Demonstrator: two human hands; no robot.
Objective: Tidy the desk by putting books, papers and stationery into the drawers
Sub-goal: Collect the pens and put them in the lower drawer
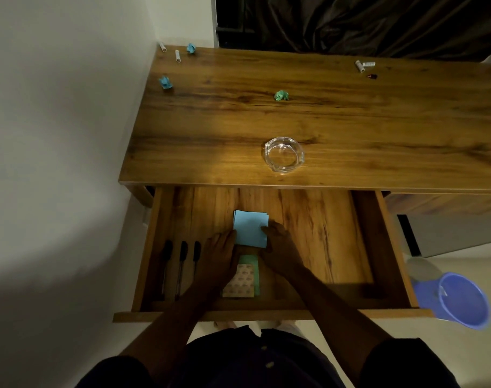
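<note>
Reaching into the open drawer, the person's left hand lays straight fingers against the left edge of a stack of blue paper squares. The right hand meets the stack's right edge with a fingertip lapping over the top sheet; the dim light hides whether that hand pinches the sheets or only touches them. The stack lies on the drawer floor, about midway across, its sheets slightly fanned at the far corners. Just nearer the person, between the two wrists, a green pad lies with a beige patterned pad over its left part. Left of the left hand, three dark pens lie side by side, running front to back. On the desk top beyond the drawer stands a clear glass ashtray. Farther back lie a crumpled green paper, two crumpled blue papers toward the left rear corner, and small white cylinders near both rear corners. A blue bucket stands on the floor by the drawer's right end
</note>
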